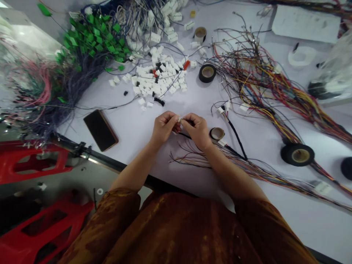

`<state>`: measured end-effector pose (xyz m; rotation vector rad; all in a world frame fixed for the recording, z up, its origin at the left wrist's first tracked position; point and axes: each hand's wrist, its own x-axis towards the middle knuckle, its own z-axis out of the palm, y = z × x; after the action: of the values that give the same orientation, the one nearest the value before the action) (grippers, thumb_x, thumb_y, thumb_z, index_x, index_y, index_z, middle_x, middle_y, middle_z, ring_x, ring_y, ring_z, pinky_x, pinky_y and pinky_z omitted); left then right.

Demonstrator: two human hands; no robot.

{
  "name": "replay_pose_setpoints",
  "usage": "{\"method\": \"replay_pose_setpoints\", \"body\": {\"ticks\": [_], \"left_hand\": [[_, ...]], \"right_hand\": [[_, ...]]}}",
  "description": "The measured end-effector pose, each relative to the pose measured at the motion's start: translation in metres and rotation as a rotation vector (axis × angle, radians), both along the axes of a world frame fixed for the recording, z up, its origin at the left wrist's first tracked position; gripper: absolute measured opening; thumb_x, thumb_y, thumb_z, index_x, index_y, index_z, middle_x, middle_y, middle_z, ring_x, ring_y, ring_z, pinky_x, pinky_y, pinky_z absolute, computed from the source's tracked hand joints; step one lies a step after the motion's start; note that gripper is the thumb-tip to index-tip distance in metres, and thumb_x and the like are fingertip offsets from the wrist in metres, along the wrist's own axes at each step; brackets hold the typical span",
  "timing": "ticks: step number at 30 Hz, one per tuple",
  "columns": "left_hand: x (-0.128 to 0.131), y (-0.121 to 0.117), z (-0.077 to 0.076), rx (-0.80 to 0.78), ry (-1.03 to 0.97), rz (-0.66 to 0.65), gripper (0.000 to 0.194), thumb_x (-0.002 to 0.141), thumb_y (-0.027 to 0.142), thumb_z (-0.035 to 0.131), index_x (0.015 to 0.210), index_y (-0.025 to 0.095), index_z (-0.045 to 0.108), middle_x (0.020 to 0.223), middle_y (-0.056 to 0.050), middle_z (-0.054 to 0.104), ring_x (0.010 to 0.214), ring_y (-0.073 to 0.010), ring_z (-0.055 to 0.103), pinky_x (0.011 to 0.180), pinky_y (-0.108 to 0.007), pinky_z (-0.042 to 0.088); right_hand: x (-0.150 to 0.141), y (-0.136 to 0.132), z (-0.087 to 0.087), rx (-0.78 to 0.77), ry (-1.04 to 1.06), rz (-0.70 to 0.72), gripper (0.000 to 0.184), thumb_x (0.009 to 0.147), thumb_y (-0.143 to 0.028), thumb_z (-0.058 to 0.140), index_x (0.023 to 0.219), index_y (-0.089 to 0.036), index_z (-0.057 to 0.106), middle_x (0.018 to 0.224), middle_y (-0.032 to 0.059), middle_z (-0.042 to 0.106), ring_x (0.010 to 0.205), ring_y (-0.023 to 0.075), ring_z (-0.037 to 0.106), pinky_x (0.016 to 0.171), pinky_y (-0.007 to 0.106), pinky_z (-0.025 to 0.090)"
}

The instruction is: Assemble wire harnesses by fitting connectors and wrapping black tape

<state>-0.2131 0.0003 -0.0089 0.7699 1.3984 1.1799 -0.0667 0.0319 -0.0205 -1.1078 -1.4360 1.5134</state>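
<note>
My left hand [165, 126] and my right hand [197, 129] meet above the near part of the table, fingers pinched together. Between the fingertips is a small white connector [179, 119], mostly covered by my thumbs, so its details are hidden. A black-sheathed cable [184, 135] runs from under the hands toward my right wrist. Beside that wrist lies a tape roll [217, 133]. A taped black wire harness [235, 135] with white plugs [224, 108] lies further right. Loose wires [189, 156] spread out below my right forearm.
White connectors [159, 77] are heaped ahead, near green-tagged wires [93, 38]. A phone [101, 130] lies at left. Colored wire bundles [275, 88] cover the right side, with black tape rolls [207, 73] around. Red stools [35, 161] stand beyond the table edge.
</note>
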Motion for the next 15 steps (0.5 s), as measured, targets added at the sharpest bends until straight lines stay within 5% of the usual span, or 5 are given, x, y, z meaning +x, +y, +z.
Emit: {"method": "replay_pose_setpoints", "body": {"ticks": [11, 15], "left_hand": [[0.0062, -0.0016, -0.0044, 0.075, -0.044, -0.017, 0.03, 0.079, 0.043, 0.076, 0.073, 0.018, 0.061, 0.062, 0.002, 0.063, 0.053, -0.0093, 0.06, 0.051, -0.021, 0.049], [0.0001, -0.0024, -0.0035, 0.067, -0.037, -0.025, 0.025, 0.08, 0.043, 0.074, 0.089, 0.022, 0.065, 0.067, 0.002, 0.064, 0.055, -0.0096, 0.06, 0.053, -0.022, 0.05]], "right_hand": [[0.0042, 0.0, -0.0045, 0.035, 0.028, 0.014, 0.016, 0.085, -0.031, 0.06, 0.074, -0.02, 0.058, 0.067, -0.0027, 0.053, 0.063, 0.01, 0.042, 0.061, 0.025, 0.038], [0.0032, 0.0019, -0.0056, -0.001, 0.068, -0.071, 0.015, 0.085, -0.032, 0.06, 0.076, -0.02, 0.059, 0.07, -0.0025, 0.053, 0.064, 0.0101, 0.044, 0.063, 0.026, 0.038]]}}
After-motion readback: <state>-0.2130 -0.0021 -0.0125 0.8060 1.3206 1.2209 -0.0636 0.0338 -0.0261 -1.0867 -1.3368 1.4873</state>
